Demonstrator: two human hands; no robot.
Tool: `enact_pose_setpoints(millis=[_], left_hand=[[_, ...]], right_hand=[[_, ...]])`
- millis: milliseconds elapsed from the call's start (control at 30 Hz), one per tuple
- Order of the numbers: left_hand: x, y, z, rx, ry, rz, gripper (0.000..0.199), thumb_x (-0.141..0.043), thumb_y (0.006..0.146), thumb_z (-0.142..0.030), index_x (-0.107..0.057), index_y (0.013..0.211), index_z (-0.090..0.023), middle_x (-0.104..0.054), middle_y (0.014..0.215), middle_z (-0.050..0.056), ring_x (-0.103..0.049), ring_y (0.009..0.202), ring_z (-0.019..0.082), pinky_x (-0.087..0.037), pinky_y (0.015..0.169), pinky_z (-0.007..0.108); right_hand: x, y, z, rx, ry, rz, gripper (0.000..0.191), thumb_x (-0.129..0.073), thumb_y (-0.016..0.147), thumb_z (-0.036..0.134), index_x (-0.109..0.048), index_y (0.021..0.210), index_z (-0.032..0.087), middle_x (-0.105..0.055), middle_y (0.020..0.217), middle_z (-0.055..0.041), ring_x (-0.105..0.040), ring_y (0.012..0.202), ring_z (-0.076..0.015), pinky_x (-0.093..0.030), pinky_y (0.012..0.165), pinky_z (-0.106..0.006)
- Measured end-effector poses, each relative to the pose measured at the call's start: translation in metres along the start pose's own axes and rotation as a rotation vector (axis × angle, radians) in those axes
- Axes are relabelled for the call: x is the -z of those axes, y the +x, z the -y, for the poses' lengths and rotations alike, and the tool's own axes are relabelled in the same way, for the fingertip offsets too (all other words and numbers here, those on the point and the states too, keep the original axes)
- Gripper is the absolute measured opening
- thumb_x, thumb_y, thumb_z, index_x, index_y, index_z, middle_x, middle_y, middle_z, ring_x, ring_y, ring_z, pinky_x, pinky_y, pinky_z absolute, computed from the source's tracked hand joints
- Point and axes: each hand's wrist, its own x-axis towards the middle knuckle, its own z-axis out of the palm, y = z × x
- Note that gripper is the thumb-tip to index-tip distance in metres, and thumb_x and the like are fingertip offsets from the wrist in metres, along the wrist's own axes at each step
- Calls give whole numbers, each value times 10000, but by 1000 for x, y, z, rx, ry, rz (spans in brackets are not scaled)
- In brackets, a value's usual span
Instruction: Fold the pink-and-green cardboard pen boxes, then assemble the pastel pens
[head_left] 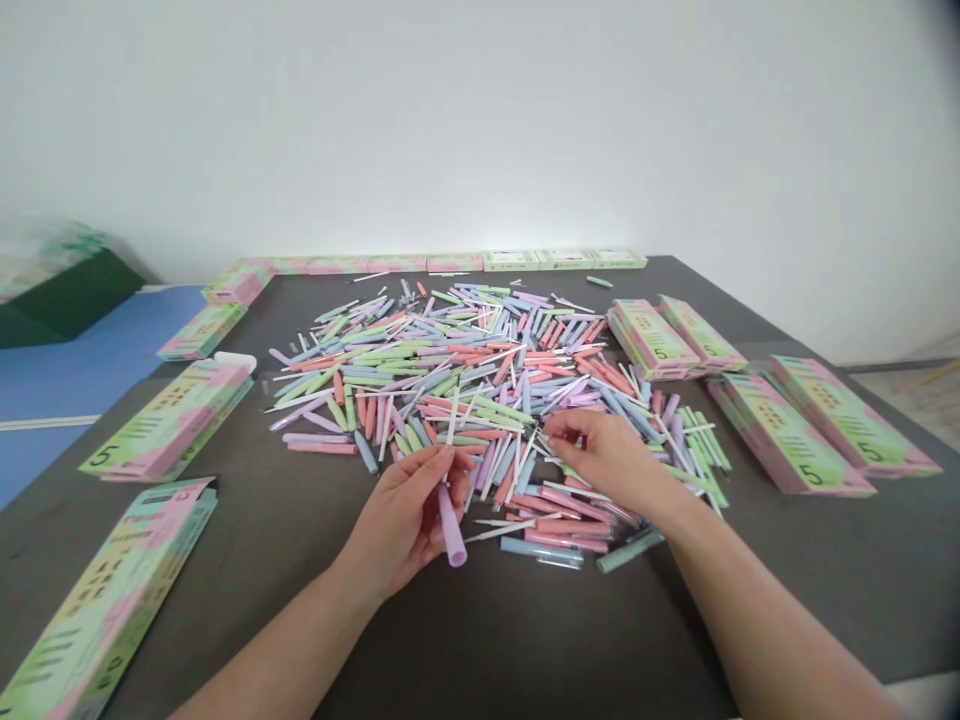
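Near the front edge of a wide pile of pastel pen barrels and white sticks (390, 370), my left hand (409, 510) is closed around a purple barrel (451, 525). The barrel's open end points down toward me. A white stick (453, 415) rises from the same fingers. My right hand (600, 450) reaches over the right front of the pile, its thumb and fingers pinched together among the pieces. What it grips, if anything, is too small to name. Red barrels (574, 520) and a blue one in clear wrap (541, 552) lie just below it.
Pastel printed boxes (169, 420) line the left side of the dark table (480, 640), with a larger one (112, 590) at front left. More stand at right (795, 430) and along the back (566, 259). A dark green bin (71, 295) sits on a blue surface at far left.
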Motion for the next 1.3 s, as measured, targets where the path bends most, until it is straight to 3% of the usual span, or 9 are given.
enact_pose_setpoints(millis=[167, 300, 500, 700, 867, 967, 1067, 1300], left_hand=[[0, 0, 0, -20, 8, -11, 226, -635, 833, -373, -625, 810, -148, -525, 574, -33, -366, 384, 24, -273, 348, 126], [1, 1, 0, -22, 9, -18, 224, -628, 840, -369, -621, 799, -148, -528, 577, -32, -368, 377, 20, -272, 346, 126], [1, 1, -1, -25, 14, -23, 237, -625, 841, -385, -613, 814, -150, -522, 568, -42, -358, 339, 23, -221, 293, 127], [0, 1, -1, -26, 16, -38, 239, -626, 839, -385, -616, 810, -147, -529, 565, -39, -357, 341, 23, -225, 292, 123], [1, 2, -1, -34, 12, -46, 239, -641, 829, -379, -628, 801, -142, -522, 563, -38, -366, 362, 20, -248, 322, 124], [2, 3, 0, -30, 12, -53, 225, -649, 823, -363, -636, 796, -141, -530, 573, -32, -396, 390, 27, -279, 346, 126], [1, 3, 0, -35, 18, -65, 232, -664, 808, -367, -635, 788, -138, -536, 573, -26, -409, 402, 34, -286, 353, 126], [0, 3, 0, -44, 37, -73, 248, -681, 791, -375, -632, 795, -132, -542, 570, -37, -352, 349, 14, -254, 319, 121]], right_hand=[[4, -3, 5, 87, -50, 8, 199, -538, 822, 125, -716, 890, 182, -735, 901, -54, -652, 835, -208, -440, 759, -304], [9, -6, 10, 142, -64, 142, 202, -552, 798, 102, -730, 804, 197, -716, 804, -29, -639, 748, -185, -432, 689, -276], [-1, -8, 5, 275, -254, 261, 198, -571, 798, 105, -749, 830, 186, -686, 833, -68, -615, 824, -215, -412, 720, -293], [-6, -3, 2, 259, -276, 176, 190, -562, 817, 90, -733, 795, 169, -664, 810, -82, -611, 875, -226, -425, 770, -303], [30, -11, -2, 128, -57, 88, 131, -600, 834, 209, -730, 820, 215, -709, 863, -28, -633, 778, -185, -437, 696, -278], [43, -22, -3, 78, -78, 216, 144, -690, 774, 314, -725, 891, 238, -710, 875, -19, -627, 744, -191, -423, 644, -271], [37, -28, 4, 100, -199, 353, 224, -738, 718, 306, -708, 922, 220, -699, 906, -52, -625, 814, -226, -399, 650, -276], [17, -20, 19, 143, -265, 372, 63, -637, 804, 225, -676, 828, 182, -662, 784, -51, -587, 716, -197, -336, 597, -269]])
